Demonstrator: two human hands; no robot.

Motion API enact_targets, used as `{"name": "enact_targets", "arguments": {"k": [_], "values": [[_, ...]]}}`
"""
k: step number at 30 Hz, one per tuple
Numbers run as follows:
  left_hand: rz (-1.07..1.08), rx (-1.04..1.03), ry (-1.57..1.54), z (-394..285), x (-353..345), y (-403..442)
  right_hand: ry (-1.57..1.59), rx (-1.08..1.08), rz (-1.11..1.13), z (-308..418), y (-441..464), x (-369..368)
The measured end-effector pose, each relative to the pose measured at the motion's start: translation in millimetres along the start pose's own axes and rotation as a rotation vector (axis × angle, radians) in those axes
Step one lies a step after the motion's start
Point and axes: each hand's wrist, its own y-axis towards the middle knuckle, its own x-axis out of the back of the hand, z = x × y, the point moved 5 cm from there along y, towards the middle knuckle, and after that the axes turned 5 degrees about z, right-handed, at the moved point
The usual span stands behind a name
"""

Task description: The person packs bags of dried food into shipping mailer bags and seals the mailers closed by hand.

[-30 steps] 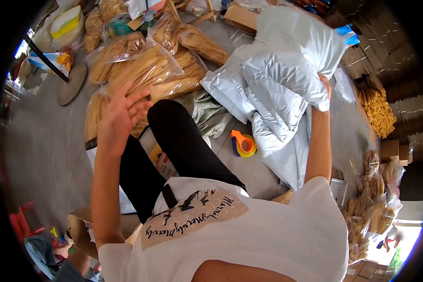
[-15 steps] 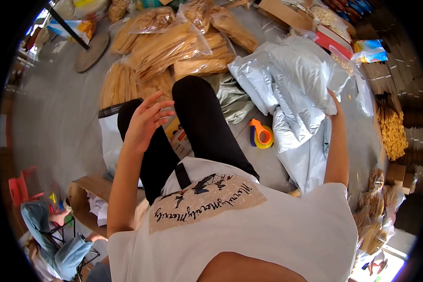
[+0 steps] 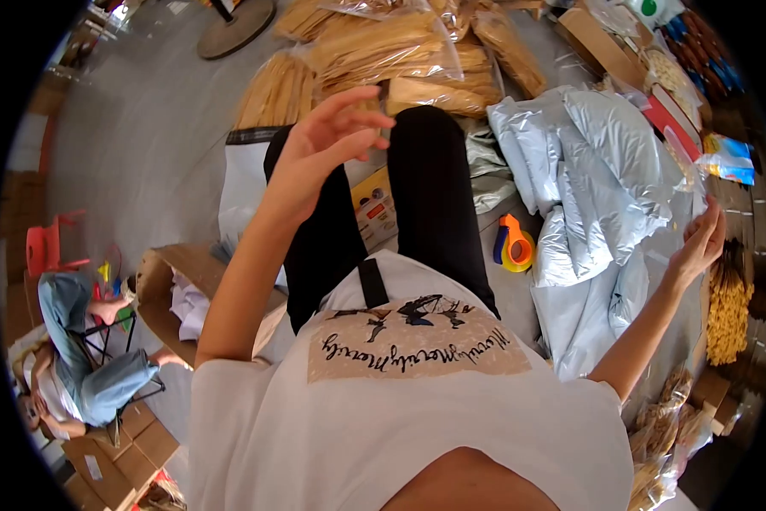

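Raised over my left thigh, my left hand (image 3: 327, 153) is open, with fingers apart and nothing in them. My right hand (image 3: 702, 238) is out to the right, past the pile of stuffed grey mailing bags (image 3: 600, 170). Its fingers are closed at a strip of clear plastic bag (image 3: 696, 192); their exact grip is small and partly hidden. On the floor between my right leg and the grey bags lies an orange tape dispenser (image 3: 514, 244) with a blue and yellow body. A white mailing bag with a black edge (image 3: 242, 183) lies beside my left leg.
Clear bags of tan strips (image 3: 383, 51) are piled ahead of my knees. At the right are a red box (image 3: 674, 126), a blue packet (image 3: 728, 158) and yellow dried bunches (image 3: 728, 315). An open carton (image 3: 166, 294) and a seated person (image 3: 85, 358) are at the left.
My right hand has left the grey mailing bags and moved right to the clear plastic bag. My left hand stays raised, with its fingers turned more to the right. The view has shifted left.
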Motion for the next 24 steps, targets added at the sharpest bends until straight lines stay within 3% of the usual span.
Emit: {"name": "enact_targets", "arguments": {"k": [3,5,8,11,13,16,20,24], "values": [[0.204,-0.029,0.048,11,-20,8,0.293,-0.171,0.489,48,-59,-90],[0.214,-0.108,0.068,11,-45,5,0.451,-0.195,0.823,76,-103,-150],[0.31,-0.158,-0.08,20,-72,2,0.707,-0.274,1.038,95,-145,-223],[0.194,-0.056,-0.32,38,-65,1,1.086,-0.475,1.156,118,-163,-266],[0.115,-0.044,-0.344,38,-54,0,1.162,-0.538,1.132,124,-163,-279],[0.109,0.132,-0.303,47,-37,-13,1.271,-0.655,1.142,131,-167,-288],[0.137,0.171,-0.171,39,-12,-19,1.233,-0.497,1.143,128,-161,-294],[-0.076,0.108,-0.373,44,12,-17,1.091,-0.445,1.163,126,-172,-305]]}}
